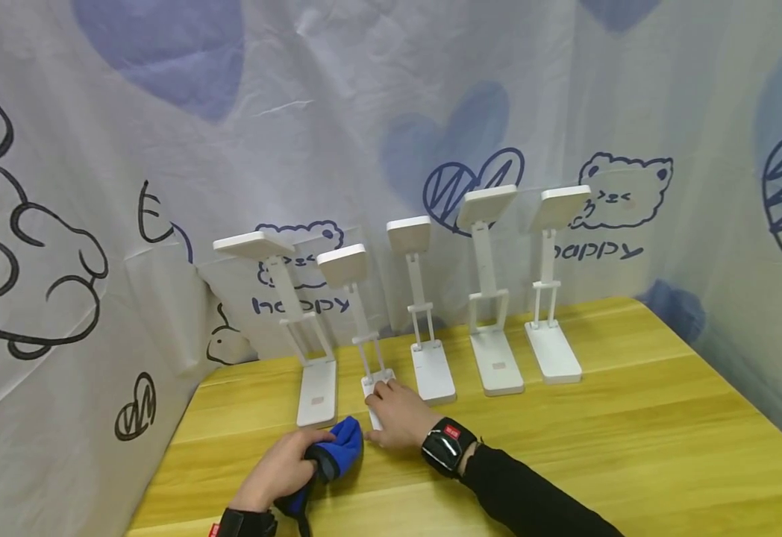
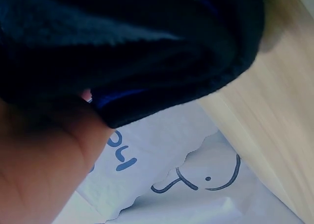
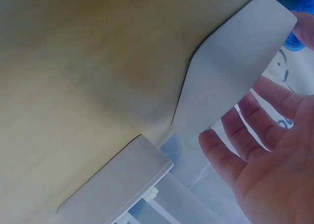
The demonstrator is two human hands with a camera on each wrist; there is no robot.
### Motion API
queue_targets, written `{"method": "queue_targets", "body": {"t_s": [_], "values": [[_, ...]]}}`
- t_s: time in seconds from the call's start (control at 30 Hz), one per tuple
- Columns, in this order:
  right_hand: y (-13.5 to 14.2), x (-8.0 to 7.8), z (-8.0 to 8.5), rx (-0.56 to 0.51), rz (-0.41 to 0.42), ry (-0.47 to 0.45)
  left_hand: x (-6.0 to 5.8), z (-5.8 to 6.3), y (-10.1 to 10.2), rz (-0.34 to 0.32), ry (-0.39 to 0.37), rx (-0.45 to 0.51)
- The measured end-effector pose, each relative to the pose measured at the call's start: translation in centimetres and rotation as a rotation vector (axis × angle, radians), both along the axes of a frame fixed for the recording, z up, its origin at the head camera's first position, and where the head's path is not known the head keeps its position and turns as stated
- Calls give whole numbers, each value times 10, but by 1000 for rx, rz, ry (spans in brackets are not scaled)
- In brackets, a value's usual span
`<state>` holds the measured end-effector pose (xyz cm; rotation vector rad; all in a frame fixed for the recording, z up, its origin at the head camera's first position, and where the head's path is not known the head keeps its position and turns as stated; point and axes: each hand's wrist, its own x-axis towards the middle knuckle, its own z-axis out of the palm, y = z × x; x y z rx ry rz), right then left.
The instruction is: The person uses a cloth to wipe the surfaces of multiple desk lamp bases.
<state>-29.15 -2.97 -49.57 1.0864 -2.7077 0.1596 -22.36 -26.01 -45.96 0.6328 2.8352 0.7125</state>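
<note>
Several white desk lamps with flat heads stand in a row on the wooden table. My right hand [image 1: 401, 418] is over the base of the second lamp from the left [image 1: 374, 384], hiding much of it. In the right wrist view its fingertips lie along that lamp base [image 3: 230, 67], with the thumb at the near end. Just left of it, my left hand [image 1: 283, 466] grips a bunched blue cloth [image 1: 342, 447] with dark trim. The cloth's dark, fuzzy side [image 2: 122, 47] fills the upper left wrist view, thumb pressed against it.
The leftmost lamp [image 1: 317, 395] stands close beyond the left hand. To the right are the middle lamp [image 1: 433, 373], the fourth lamp [image 1: 496, 362] and the rightmost lamp [image 1: 554, 354]. Behind the yellow wood-grain table [image 1: 633, 418] hangs a white printed curtain [image 1: 364, 149].
</note>
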Motion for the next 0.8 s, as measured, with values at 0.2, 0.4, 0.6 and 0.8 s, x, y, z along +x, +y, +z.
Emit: {"method": "queue_targets", "body": {"t_s": [0.2,0.4,0.6,0.8], "values": [[7,12,3,-3,26,3,0,-2,-1,1,0,-6],[14,21,6,6,52,16,0,-3,-1,4,16,-10],[19,31,7,-24,41,-32,2,-3,-2,10,32,-21],[25,40,10,-62,31,-62,1,-2,0,8,30,-15]]}}
